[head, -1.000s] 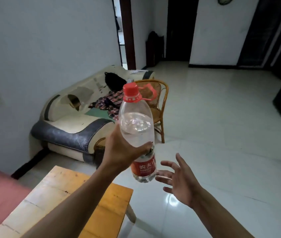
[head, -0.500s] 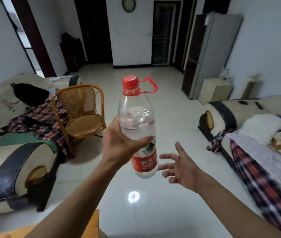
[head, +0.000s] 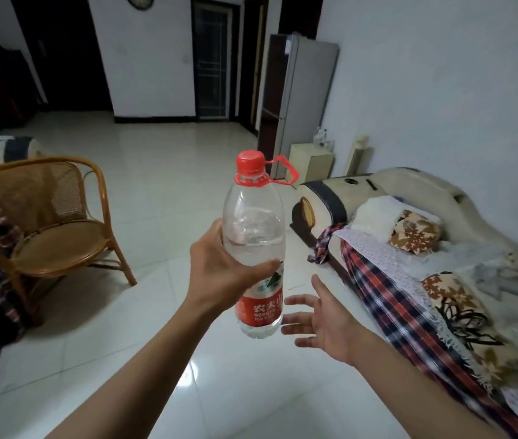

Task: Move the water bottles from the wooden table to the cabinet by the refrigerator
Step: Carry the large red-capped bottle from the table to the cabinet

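Note:
A clear water bottle (head: 253,229) with a red cap, a red carry loop and a red label stands upright in the air at the centre of the view. My left hand (head: 219,274) is shut around its middle. My right hand (head: 324,321) hovers open just right of the bottle's base, fingers spread, not touching it. Far ahead on the right, a tall grey refrigerator (head: 302,99) stands against the wall, with a low cream cabinet (head: 310,161) beside it. A small bottle (head: 319,138) stands on the cabinet's top. The wooden table is out of view.
A rattan chair (head: 48,223) stands to the left on the glossy tiled floor (head: 169,172). A sofa (head: 425,248) covered with plaid cloth and cushions runs along the right wall. Another sofa's edge shows at far left. Dark doorways lie at the back.
The view has swung right: the wooden table and left sofa have left the frame, while the refrigerator and cabinet are now in view. Both hands keep the same pose around the bottle.

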Demonstrator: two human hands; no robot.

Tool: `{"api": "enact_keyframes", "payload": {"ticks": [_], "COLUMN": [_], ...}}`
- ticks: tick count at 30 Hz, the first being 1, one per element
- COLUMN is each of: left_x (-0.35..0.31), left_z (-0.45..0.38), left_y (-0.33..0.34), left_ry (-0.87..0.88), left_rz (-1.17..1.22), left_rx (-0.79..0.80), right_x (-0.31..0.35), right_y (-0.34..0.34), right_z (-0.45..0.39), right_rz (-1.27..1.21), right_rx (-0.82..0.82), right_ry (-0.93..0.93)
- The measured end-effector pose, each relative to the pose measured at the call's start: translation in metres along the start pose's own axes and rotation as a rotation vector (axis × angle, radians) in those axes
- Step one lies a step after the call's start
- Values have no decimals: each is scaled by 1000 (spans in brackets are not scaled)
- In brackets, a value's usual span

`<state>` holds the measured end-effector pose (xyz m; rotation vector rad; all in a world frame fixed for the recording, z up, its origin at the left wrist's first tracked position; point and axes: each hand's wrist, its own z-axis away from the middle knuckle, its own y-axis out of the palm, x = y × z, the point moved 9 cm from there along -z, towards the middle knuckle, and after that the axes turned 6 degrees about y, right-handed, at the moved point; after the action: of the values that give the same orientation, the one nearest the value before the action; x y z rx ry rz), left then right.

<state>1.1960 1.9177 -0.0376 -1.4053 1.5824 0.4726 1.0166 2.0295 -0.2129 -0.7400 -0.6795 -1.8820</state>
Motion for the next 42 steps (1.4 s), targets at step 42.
{"api": "enact_keyframes", "payload": {"ticks": [42], "left_x": [192], "left_z": [-360], "left_y": [156], "left_ry": [10], "left_rz": [121], "left_rx": [123], "right_x": [259], "right_y": [-91], "right_z": [-277], "right_rz": [-59], "right_rx": [-177], "right_ry": [-12]}}
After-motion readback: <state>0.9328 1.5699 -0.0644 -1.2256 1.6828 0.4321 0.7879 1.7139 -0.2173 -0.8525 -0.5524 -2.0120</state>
